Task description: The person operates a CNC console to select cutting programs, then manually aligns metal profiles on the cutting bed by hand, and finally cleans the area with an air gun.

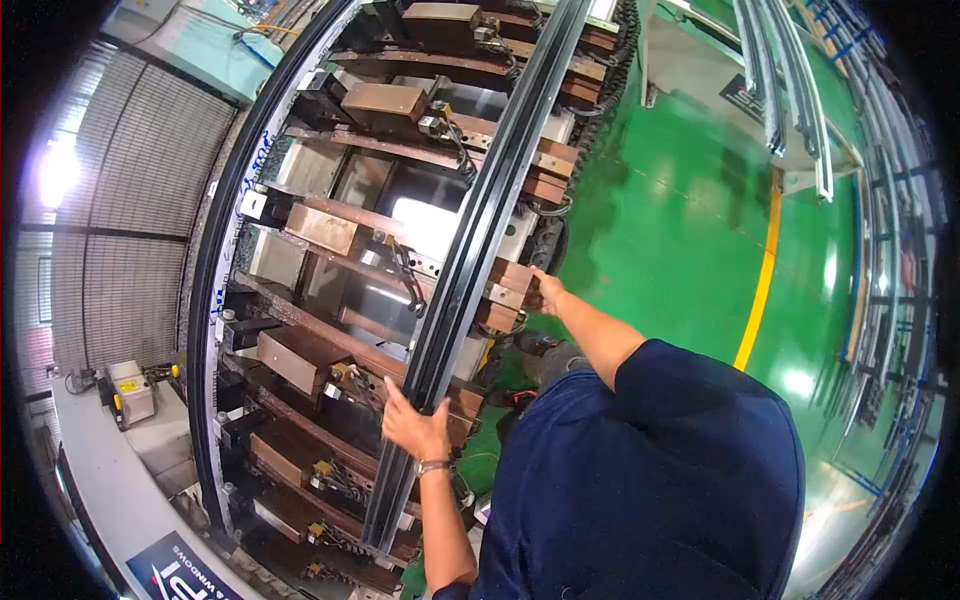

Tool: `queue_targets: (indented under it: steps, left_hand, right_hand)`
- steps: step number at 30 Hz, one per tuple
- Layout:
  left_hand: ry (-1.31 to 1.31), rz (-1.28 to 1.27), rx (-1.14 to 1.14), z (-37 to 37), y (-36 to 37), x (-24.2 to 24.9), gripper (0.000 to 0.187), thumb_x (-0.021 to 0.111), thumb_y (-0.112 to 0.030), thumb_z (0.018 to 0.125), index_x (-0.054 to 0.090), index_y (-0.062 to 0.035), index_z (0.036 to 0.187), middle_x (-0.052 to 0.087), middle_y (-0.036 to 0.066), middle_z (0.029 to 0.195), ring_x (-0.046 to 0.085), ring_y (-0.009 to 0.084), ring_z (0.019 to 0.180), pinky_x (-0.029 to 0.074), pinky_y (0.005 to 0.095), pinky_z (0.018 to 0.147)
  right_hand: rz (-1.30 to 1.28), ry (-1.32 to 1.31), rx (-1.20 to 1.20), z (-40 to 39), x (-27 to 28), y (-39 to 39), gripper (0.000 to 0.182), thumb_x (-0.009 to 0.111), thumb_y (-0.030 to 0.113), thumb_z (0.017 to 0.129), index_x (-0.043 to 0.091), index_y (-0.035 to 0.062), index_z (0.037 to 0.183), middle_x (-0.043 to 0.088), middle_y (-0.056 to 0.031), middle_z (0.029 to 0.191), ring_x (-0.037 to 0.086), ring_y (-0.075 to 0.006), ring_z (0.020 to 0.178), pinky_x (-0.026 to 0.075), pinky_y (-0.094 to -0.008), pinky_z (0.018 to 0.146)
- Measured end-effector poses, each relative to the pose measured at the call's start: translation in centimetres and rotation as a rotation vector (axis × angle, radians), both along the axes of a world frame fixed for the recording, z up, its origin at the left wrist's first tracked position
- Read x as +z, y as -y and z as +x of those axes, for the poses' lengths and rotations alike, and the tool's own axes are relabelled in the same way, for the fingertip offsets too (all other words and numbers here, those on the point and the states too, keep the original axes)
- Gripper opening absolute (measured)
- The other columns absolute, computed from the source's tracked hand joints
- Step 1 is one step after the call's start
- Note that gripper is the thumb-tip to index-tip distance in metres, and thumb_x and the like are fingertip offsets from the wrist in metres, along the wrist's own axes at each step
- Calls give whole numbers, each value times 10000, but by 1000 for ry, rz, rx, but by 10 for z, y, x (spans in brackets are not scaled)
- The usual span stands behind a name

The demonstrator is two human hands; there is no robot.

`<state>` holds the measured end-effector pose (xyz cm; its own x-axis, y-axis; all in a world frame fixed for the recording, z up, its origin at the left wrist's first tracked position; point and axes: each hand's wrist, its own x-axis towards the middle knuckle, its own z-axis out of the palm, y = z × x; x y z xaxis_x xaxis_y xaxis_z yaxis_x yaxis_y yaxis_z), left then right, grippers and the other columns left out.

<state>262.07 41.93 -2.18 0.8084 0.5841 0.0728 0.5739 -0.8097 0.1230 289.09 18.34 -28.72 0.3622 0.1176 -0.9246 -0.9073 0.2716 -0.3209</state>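
A long black metal profile lies lengthwise across the brown supports of a machine. My left hand lies over its lower part, index finger stretched out toward the left edge and thumb apart near the right edge. My right hand is at the outer end of a brown block with a pale metal insert, just right of the profile. Its fingers are bent against the block's end, and some are hidden behind it.
Several brown clamp blocks with cables line the machine bed. A curved black-and-white rail borders it on the left, beside a mesh fence. Cable chain edges the right side. Profiles rest on a rack above the green floor.
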Motion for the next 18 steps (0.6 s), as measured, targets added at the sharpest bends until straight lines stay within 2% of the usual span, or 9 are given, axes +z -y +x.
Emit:
queue_targets:
  steps: [1, 3, 4, 5, 8, 11, 14, 16, 18]
  left_hand:
    - [-4, -83, 26, 15, 8, 4, 1345, 1007, -454, 657, 267, -90, 1721, 575, 216, 1489, 526, 422, 1392, 373, 580, 1195]
    - [94, -13, 19, 39, 28, 19, 1324, 993, -456, 690, 253, -72, 1718, 412, 236, 1670, 370, 411, 1564, 237, 594, 1309]
    - [123, -88, 47, 44, 31, 22, 1302, 978, -450, 723, 236, -61, 1719, 277, 239, 1753, 247, 399, 1637, 142, 597, 1344]
    - [204, -86, 40, 47, 38, 28, 1249, 963, -422, 751, 258, -43, 1711, 302, 247, 1742, 261, 421, 1625, 161, 587, 1339]
    - [268, -173, 37, 34, 50, 39, 1088, 929, -337, 802, 356, -18, 1670, 349, 268, 1710, 282, 462, 1603, 207, 564, 1327]
    - [329, -202, 70, -11, 70, 33, 912, 886, -216, 846, 441, -59, 1627, 415, 249, 1669, 370, 460, 1561, 314, 557, 1285]
    - [286, -267, 287, -70, 101, 22, 850, 867, -192, 860, 480, -71, 1607, 455, 210, 1643, 406, 440, 1541, 362, 534, 1263]
    - [285, -287, 422, -106, 125, 18, 784, 856, -182, 873, 523, -90, 1577, 490, 202, 1610, 433, 431, 1518, 388, 521, 1248]
    - [272, -279, 549, -144, 141, 12, 747, 844, -186, 878, 546, -86, 1555, 503, 206, 1600, 437, 427, 1516, 383, 522, 1254]
  right_hand:
    - [-432, 217, 75, 6, -36, -1, 515, 792, 457, 964, 757, 8, 1213, 773, -196, 1250, 752, -337, 1128, 585, -514, 931]
    - [-754, 412, 193, 27, -62, 18, 449, 790, 508, 961, 741, 118, 1178, 766, -44, 987, 711, -251, 799, 581, -493, 676]
    - [-617, 478, 62, 36, -64, 23, 468, 786, 498, 965, 729, 121, 1238, 762, -62, 1073, 710, -271, 893, 588, -496, 732]
    - [-467, 538, -51, 45, -64, 21, 493, 781, 487, 969, 717, 125, 1298, 759, -81, 1158, 709, -290, 987, 595, -500, 789]
    - [-83, 308, 119, 78, -16, 29, 601, 700, 507, 1016, 623, 157, 1499, 642, -113, 1461, 616, -333, 1265, 553, -541, 990]
    - [116, 277, 282, 94, -48, 41, 467, 622, 465, 1079, 657, 186, 1451, 724, -17, 1364, 696, -235, 1147, 546, -503, 1003]
    - [282, 300, 376, 117, -97, 52, 443, 492, 382, 1146, 630, 119, 1474, 679, -107, 1449, 670, -302, 1289, 578, -521, 1010]
    - [285, 123, 338, 126, -81, 54, 521, 483, 426, 1156, 565, 66, 1523, 628, -125, 1522, 646, -319, 1337, 584, -532, 1076]
    - [107, 131, 443, 127, -35, 40, 617, 527, 544, 1124, 570, 66, 1512, 649, -108, 1486, 665, -354, 1301, 639, -502, 996]
